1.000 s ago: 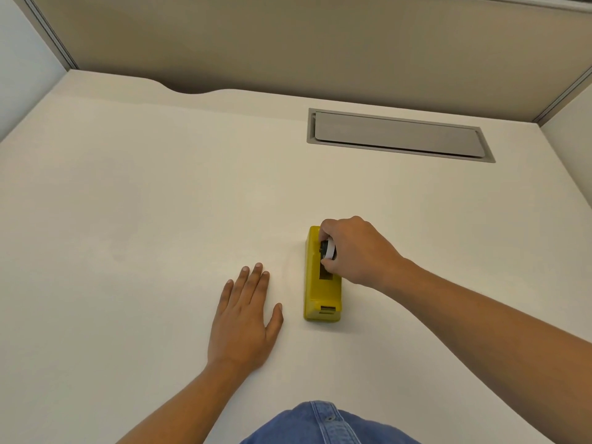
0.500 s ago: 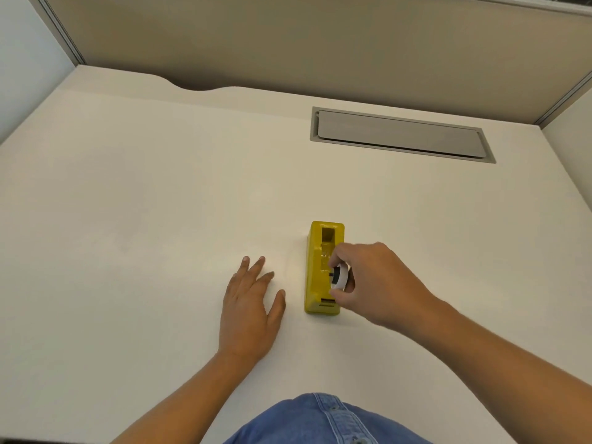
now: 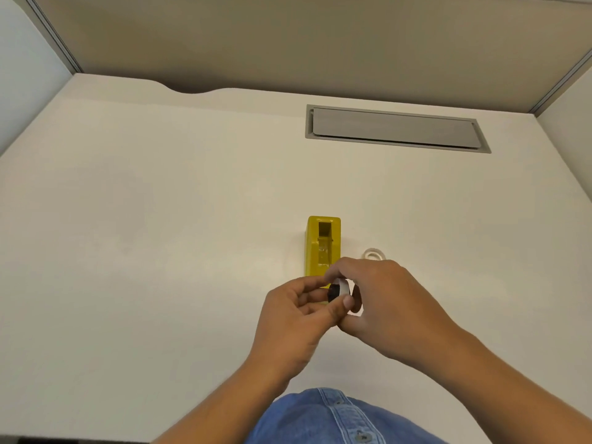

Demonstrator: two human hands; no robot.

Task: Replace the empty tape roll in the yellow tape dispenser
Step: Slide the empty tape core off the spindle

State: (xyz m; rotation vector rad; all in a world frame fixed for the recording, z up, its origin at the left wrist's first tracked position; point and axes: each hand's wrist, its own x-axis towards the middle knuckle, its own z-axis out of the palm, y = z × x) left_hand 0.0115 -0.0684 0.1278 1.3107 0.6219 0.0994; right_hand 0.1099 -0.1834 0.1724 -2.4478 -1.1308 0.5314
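Both hands meet just in front of the yellow tape dispenser [image 3: 323,245], the left hand [image 3: 296,318] and right hand [image 3: 389,302] pinching a small white roll with a black hub [image 3: 338,290] between fingertips. The dispenser's cradle sits bare on the white desk [image 3: 160,219]. At the dispenser's three o'clock lies a clear tape roll [image 3: 374,253], partly hidden behind the right hand.
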